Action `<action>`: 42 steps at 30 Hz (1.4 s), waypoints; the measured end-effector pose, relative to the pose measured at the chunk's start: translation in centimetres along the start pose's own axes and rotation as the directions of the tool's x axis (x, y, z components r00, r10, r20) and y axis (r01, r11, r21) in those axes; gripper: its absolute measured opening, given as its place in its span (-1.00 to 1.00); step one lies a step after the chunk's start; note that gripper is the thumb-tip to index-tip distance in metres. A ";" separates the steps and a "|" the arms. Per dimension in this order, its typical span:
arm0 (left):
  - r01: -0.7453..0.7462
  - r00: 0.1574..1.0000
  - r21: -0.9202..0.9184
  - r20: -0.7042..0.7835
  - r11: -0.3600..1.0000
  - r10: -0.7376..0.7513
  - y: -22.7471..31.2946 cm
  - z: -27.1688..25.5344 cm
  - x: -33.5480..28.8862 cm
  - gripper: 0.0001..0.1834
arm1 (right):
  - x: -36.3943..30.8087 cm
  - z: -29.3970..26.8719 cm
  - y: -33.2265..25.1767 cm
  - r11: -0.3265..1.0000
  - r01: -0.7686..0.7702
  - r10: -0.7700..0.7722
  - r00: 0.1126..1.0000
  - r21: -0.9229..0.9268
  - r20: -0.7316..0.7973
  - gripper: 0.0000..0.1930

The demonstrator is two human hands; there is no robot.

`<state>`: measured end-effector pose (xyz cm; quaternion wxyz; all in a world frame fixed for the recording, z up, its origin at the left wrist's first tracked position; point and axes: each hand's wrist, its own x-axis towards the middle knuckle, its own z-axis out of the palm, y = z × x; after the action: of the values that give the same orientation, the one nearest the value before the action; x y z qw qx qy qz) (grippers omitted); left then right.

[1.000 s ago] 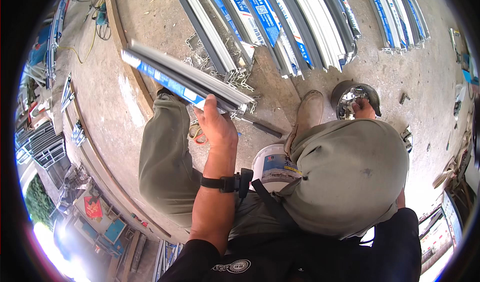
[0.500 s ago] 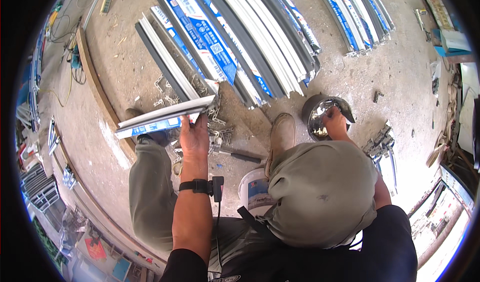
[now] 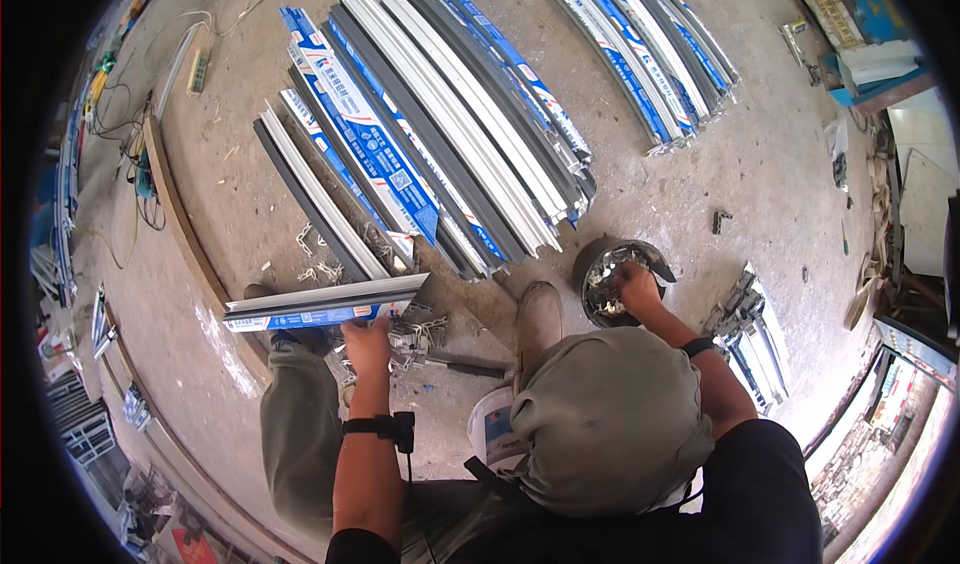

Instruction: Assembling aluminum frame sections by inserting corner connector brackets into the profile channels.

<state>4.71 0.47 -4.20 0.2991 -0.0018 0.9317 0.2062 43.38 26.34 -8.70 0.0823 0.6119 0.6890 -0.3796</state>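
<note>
In the head view, the short blue-filmed profile [image 3: 320, 304] lies left of the round dark tub [image 3: 600, 252], well apart from it, and the left hand [image 3: 367, 346] has it gripped near its right end. Because most of its length overhangs leftward from that grip, it could swivel or droop if the fingers slackened, and its mitred tip might scrape the long profiles [image 3: 450, 114] lying beyond and left of the tub. Fingers among the small metal pieces [image 3: 602, 292] inside the tub could be nicked by hard edges, and a careless push on the rim might tip it. The left forearm runs almost straight forward, on the tub's left; the right one passes outside the raised knee [image 3: 610, 414] and slants inward, so the right hand [image 3: 637, 291] dips into the tub, its fingertips probably among the pieces, though whether they pinch one I cannot tell.
</note>
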 end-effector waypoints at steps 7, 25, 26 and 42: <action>-0.727 0.544 0.640 0.317 0.248 0.777 2.6 -0.6 -0.4 -0.18 | -0.1 0.1 -1.6 0.987 -0.058 0.043 0.994 0.151 0.103 -0.81; -0.934 0.356 0.326 0.810 0.147 0.466 2.7 -1.5 4.1 -0.31 | -3.0 -11.2 -15.7 0.697 0.152 -0.248 0.968 0.701 0.037 -0.83; -0.936 0.350 0.321 0.807 0.145 0.476 2.6 -2.1 3.8 -0.31 | -4.1 -12.7 -18.1 0.714 0.205 -0.310 0.950 0.670 0.041 -0.80; -0.800 0.598 0.369 0.448 0.472 0.664 10.1 -24.0 -9.4 -0.16 | -19.5 -19.0 -34.7 0.659 0.483 -0.732 0.588 0.577 0.344 -0.73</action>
<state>-2.21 -0.67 22.62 0.2793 0.5088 0.8131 0.0439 23.25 24.26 30.53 0.0031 0.1953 0.7046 -0.6822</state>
